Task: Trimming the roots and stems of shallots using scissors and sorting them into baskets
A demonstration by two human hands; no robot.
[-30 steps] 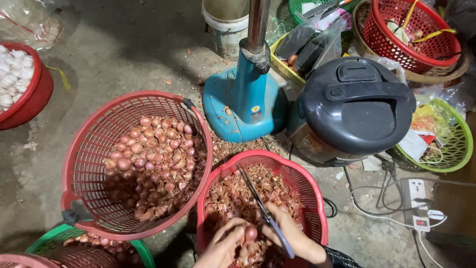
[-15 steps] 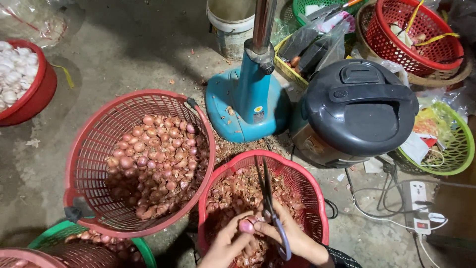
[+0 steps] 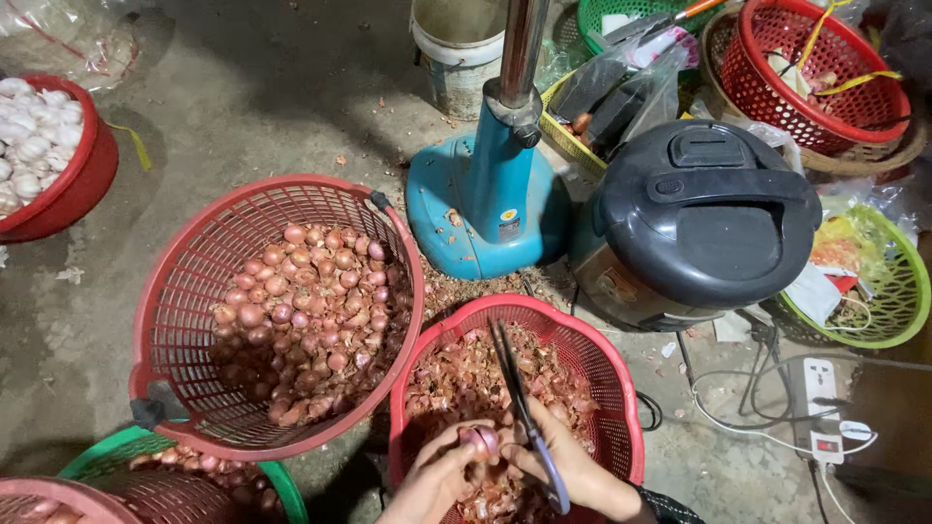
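At nine o'clock of the frame, a red bowl [image 3: 68, 189] heaped with white garlic bulbs [image 3: 24, 136], cut off by the edge. At seven o'clock, a green basket [image 3: 121, 451] rim and another red rim, partly out of view, with shallots inside. Left of centre, a large red mesh basket [image 3: 170, 291] on the concrete floor [image 3: 243, 87], holding a mound of peeled shallots [image 3: 306, 301]. At twelve o'clock, a blue fan base [image 3: 485, 204] with a metal pole, a white bucket [image 3: 456, 49] just behind it. At six o'clock, a smaller red basket [image 3: 602, 369] full of papery shallot skins [image 3: 456, 374]. Over that basket, at its six o'clock rim, left hand [image 3: 437, 480] pinching a single shallot [image 3: 482, 442] between fingertips, closed around it. Touching it from the right, right hand [image 3: 573, 466] wrapped around the blue handles of scissors [image 3: 519, 403], closed on them, blades narrow and pointing toward twelve o'clock. At two o'clock, a black rice cooker [image 3: 704, 218], lid down. Beyond it, red and green baskets of odds and ends. At four o'clock, a white power strip [image 3: 820, 388] with cables.
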